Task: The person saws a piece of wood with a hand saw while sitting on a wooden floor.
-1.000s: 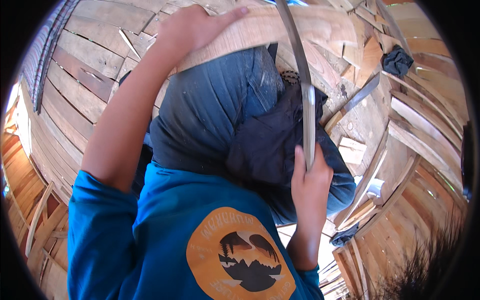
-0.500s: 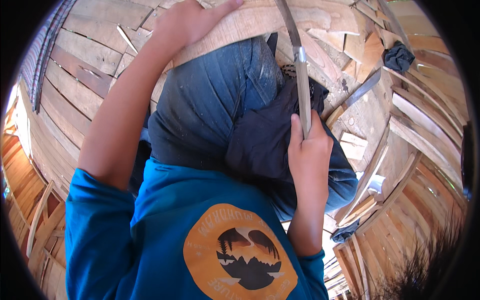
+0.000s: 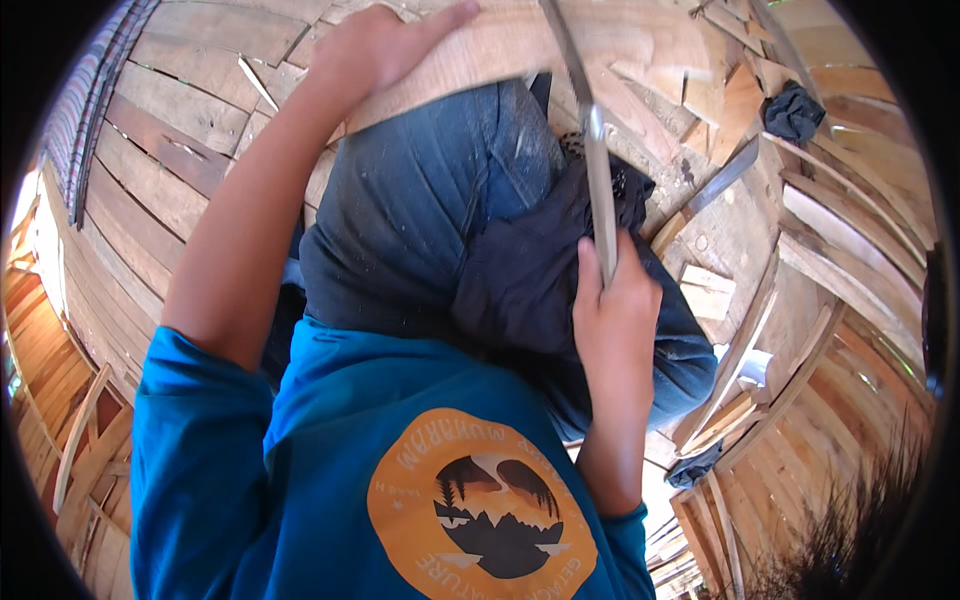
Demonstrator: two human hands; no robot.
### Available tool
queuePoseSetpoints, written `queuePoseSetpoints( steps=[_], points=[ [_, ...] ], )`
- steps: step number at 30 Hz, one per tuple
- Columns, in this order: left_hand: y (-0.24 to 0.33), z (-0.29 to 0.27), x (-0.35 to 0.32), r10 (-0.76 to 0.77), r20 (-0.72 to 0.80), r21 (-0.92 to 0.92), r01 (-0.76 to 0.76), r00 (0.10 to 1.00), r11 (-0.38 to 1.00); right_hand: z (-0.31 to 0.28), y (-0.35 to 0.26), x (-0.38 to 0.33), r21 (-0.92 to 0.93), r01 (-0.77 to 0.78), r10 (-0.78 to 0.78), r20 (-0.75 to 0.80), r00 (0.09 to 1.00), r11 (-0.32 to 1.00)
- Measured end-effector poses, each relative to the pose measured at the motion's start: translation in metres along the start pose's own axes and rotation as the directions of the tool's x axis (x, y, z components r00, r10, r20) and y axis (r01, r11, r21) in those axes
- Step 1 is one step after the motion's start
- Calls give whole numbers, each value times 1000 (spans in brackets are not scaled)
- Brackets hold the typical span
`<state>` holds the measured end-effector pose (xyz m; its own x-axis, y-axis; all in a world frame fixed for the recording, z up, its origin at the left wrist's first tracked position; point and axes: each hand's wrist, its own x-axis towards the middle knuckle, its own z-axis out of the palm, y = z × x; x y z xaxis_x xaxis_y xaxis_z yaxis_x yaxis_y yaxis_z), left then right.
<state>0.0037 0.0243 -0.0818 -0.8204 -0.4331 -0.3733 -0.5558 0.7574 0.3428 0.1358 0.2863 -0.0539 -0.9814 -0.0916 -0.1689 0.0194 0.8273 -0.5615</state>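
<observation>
My left hand (image 3: 365, 55) grips a pale, flat wooden board (image 3: 470, 55) at its left end, with the thumb stretched along the face; most of its fingers are hidden. The board lies across my lap at the top of the picture. Closed round a long wooden handle is my right hand (image 3: 618, 300). The handle belongs to a long-handled knife (image 3: 598, 170) with a metal collar and a narrow dark blade. That blade crosses over the board, and its tip runs out of view; whether it touches the wood I cannot tell. Dark cloth (image 3: 525, 260) lies bunched on my lap.
A second blade with a wooden handle (image 3: 715, 185) lies on the plank floor to my right. Wood offcuts (image 3: 735, 110), a black crumpled bag (image 3: 793, 110) and several curved wood strips (image 3: 850, 275) surround it. Striped fabric (image 3: 95, 100) hangs at the far left.
The knife has shifted slightly left and toward me, with my right hand moving a little. My left hand and the board stay nearly in place.
</observation>
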Motion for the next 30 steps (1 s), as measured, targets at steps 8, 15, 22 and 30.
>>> queuePoseSetpoints(
  steps=[8, 15, 22, 30],
  points=[
    [-18, 16, 17, 168, 14, 66, -169, 986, 983, -12, 8, -63, 25, -88, 88, 21, 996, 996],
    [-24, 20, 19, 167, -46, 86, -162, 985, 983, -3, 3, -5, -24, -22, 23, 42, 999, 999],
    [-17, 14, 20, 168, 13, 68, -169, 986, 983, -10, 11, -60, 25, -133, 132, 49, 990, 991],
    [-8, 6, 12, 252, 19, 181, -251, 968, 951, -5, 14, -36, -24, -35, 36, 32, 999, 999]
  ],
)
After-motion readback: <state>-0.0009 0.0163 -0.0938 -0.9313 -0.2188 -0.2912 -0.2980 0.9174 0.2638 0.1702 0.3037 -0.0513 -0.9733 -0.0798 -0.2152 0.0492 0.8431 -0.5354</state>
